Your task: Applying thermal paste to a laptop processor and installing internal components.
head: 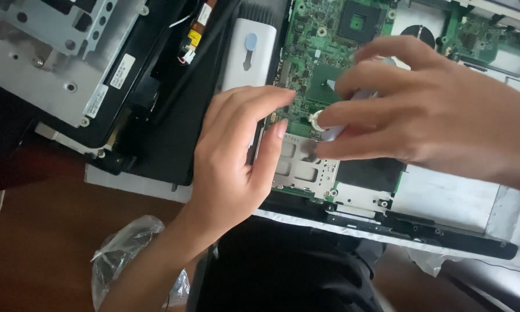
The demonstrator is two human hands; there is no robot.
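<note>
Pinching a small pale cylinder-like tool [335,132], the right hand [439,121] comes in from three o'clock and hovers over the green circuit board [317,46] of an opened laptop; its fingers [364,115] are drawn narrow around the tool, whose round tip sits just at the board's lower edge, toward the centre of the view. What the tool is exactly is too blurred to tell. The left hand [237,156] rises from seven o'clock, holding nothing, fingers loosely together, with the fingertips resting on the board's left edge and on the silver metal card-slot cover [303,167] directly below the board. The two hands are near each other, fingertips almost meeting over that cover.

At eleven o'clock of the left hand lies a white oblong part with a blue dot [249,52], just beside the board. Farther toward ten o'clock sits a grey metal chassis plate [46,63] on a black laptop shell [161,133]. The laptop's black front rim [422,231] runs along four o'clock. At seven o'clock a crumpled clear plastic bag [121,248] lies on the brown bench [46,231].
</note>
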